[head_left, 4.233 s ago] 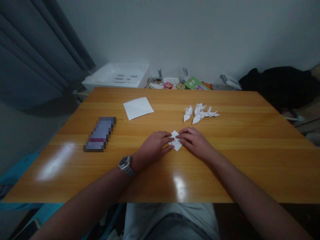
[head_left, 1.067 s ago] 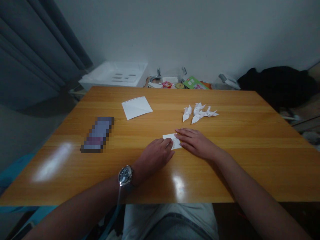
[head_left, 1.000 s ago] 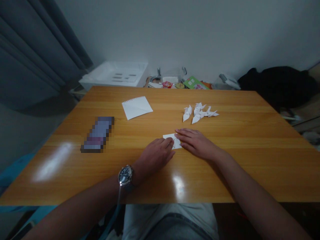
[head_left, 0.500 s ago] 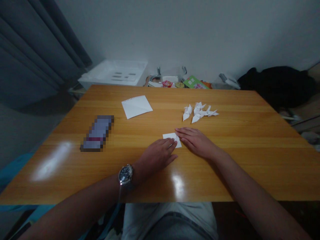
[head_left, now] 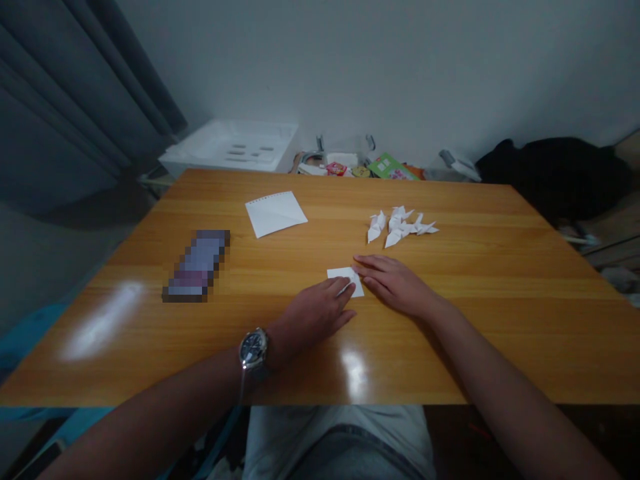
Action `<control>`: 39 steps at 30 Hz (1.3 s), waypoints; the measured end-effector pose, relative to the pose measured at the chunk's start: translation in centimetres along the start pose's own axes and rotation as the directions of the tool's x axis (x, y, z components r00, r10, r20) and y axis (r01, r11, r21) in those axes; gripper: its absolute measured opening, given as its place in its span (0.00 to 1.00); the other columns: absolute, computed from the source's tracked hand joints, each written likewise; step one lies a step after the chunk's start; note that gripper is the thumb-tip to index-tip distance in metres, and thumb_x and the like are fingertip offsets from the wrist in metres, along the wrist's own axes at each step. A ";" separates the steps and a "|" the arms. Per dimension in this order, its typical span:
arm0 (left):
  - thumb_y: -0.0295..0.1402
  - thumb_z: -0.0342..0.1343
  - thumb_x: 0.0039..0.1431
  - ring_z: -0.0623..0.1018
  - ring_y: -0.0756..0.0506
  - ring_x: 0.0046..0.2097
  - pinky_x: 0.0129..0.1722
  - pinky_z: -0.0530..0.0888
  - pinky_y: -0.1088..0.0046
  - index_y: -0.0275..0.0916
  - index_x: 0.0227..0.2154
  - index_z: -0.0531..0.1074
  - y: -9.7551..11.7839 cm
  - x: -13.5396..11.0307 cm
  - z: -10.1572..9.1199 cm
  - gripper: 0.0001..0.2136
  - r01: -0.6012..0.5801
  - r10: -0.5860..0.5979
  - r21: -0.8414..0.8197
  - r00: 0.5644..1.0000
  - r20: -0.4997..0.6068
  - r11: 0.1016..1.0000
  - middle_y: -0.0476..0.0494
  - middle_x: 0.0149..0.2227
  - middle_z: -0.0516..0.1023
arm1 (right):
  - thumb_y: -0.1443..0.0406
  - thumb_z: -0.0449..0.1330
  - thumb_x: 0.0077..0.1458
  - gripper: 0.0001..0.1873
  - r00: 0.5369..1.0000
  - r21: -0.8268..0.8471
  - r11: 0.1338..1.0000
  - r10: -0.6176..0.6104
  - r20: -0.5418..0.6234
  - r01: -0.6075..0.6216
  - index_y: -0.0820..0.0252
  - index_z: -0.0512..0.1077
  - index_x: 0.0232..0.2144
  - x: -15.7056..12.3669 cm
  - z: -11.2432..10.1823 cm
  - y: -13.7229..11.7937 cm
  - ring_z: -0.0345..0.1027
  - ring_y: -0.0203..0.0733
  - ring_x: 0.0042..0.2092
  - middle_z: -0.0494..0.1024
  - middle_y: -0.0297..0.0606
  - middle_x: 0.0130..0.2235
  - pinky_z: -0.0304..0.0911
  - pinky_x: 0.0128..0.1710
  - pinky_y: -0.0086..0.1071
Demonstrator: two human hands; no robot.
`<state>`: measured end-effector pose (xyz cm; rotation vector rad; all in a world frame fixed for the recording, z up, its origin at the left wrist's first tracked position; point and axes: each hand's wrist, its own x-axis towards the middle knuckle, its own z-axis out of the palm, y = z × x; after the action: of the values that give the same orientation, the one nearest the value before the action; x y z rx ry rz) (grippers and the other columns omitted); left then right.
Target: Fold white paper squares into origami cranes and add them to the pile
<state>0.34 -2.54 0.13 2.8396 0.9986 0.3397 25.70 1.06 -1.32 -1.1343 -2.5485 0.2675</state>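
Note:
A small white piece of paper (head_left: 340,273) lies flat on the wooden table (head_left: 200,360), partly covered by my fingers. My left hand (head_left: 323,308), with a watch (head_left: 253,348) on its wrist, rests its outstretched fingertips on top of the paper. My right hand (head_left: 393,283) lies flat at the paper's right edge, fingers stretched out and touching it. Beyond my right hand stand several folded white paper figures (head_left: 397,228), grouped close together. Further back to the left is a larger white sheet (head_left: 277,214) with a row of punched holes along its far edge.
A phone-like device (head_left: 197,265), blurred out, lies on the table's left side. Behind the far edge are a white foam tray (head_left: 235,143), a green packet (head_left: 391,167) and other small items. A dark heap (head_left: 555,163) sits at the back right.
The whole view has shifted very slightly. Both hands keep nearly the same place on the small paper, and nothing on the table has visibly moved.

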 end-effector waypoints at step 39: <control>0.41 0.50 0.72 0.69 0.38 0.63 0.62 0.68 0.64 0.28 0.64 0.60 0.1 0.1 -0.2 0.25 -0.019 0.018 0.049 0.999 0.036 0.999 0.31 0.62 0.68 | 0.63 0.48 0.72 0.24 1.000 -0.024 1.000 0.008 0.010 -0.008 0.52 0.65 0.66 0.2 0.4 -0.2 0.63 0.49 0.66 0.64 0.40 0.69 0.61 0.65 0.51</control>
<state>0.40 -2.54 0.36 2.8893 0.9880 0.2685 25.29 1.08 -1.53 -1.1547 -2.5636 0.2461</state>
